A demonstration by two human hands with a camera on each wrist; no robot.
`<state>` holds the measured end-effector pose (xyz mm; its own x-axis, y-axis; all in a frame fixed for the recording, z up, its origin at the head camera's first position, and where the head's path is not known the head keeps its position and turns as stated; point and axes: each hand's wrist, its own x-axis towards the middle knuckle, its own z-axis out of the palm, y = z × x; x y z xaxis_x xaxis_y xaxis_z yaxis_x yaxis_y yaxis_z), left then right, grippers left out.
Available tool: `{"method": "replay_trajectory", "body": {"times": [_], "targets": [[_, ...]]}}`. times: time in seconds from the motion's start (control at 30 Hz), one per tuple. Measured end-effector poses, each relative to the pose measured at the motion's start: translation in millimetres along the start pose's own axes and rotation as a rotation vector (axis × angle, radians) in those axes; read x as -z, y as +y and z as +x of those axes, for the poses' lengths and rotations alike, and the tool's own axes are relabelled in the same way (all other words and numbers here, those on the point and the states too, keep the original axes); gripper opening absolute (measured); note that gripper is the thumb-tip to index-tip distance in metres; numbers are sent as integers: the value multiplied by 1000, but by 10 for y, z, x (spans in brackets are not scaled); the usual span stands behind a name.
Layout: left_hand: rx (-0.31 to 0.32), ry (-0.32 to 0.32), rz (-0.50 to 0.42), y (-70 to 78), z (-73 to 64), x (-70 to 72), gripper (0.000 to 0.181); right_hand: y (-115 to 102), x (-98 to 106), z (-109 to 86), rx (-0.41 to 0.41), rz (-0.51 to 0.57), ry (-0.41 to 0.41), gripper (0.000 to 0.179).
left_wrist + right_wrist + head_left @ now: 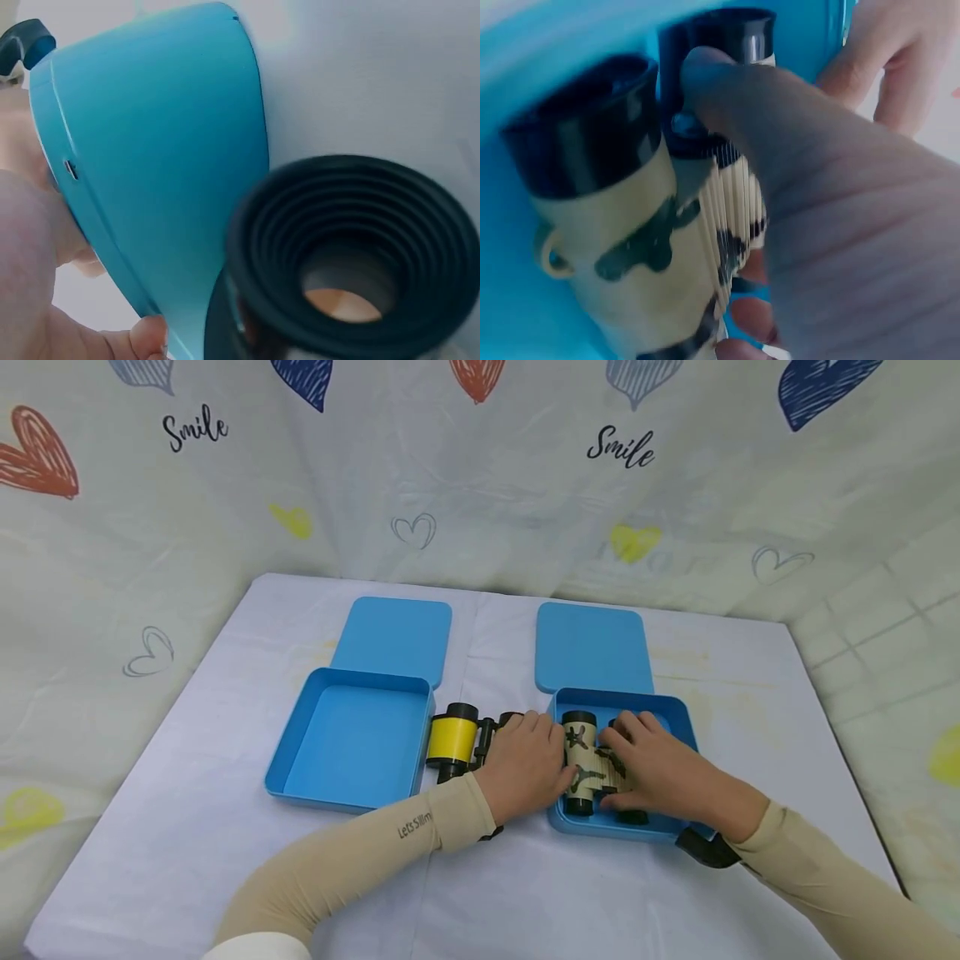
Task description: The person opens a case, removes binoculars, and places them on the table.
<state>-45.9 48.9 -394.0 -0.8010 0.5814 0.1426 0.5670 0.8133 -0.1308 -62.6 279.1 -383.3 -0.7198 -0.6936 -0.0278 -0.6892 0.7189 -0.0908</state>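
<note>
Inside the right blue box (615, 831) lies a pair of camouflage binoculars (579, 760) with black ends. My right hand (660, 768) grips these binoculars at their right barrel; in the right wrist view the thumb lies near the black end, with fingertips below the ribbed middle. My left hand (525, 760) holds the left rim of the same box, its thumb over the edge. Under and beside that hand stand yellow and black binoculars (452, 737), partly covered by it. One black eyecup (352, 180) shows close up in the left wrist view.
A second blue box (352, 739) stands open at the left, beside the yellow binoculars. Two flat blue lids lie behind the boxes, the left lid (393, 635) and the right lid (592, 647). All are on a white-covered table (480, 902) before a printed curtain (510, 468).
</note>
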Motion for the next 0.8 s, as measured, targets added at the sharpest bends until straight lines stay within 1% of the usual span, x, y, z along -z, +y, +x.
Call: {"method": "replay_trajectory", "body": {"times": [0.23, 0.43, 0.6, 0.8], "targets": [[9, 30, 29, 30, 7, -41, 41, -45, -38, 42, 22, -63, -3, 77], [-4, -7, 68, 52, 16, -50, 30, -85, -64, 63, 5, -89, -19, 79], [-11, -33, 82, 58, 9, -43, 31, -107, -67, 72, 5, -113, -19, 79], [-15, -35, 99, 55, 4, -43, 33, -119, -96, 87, 11, -130, 4, 76]]}}
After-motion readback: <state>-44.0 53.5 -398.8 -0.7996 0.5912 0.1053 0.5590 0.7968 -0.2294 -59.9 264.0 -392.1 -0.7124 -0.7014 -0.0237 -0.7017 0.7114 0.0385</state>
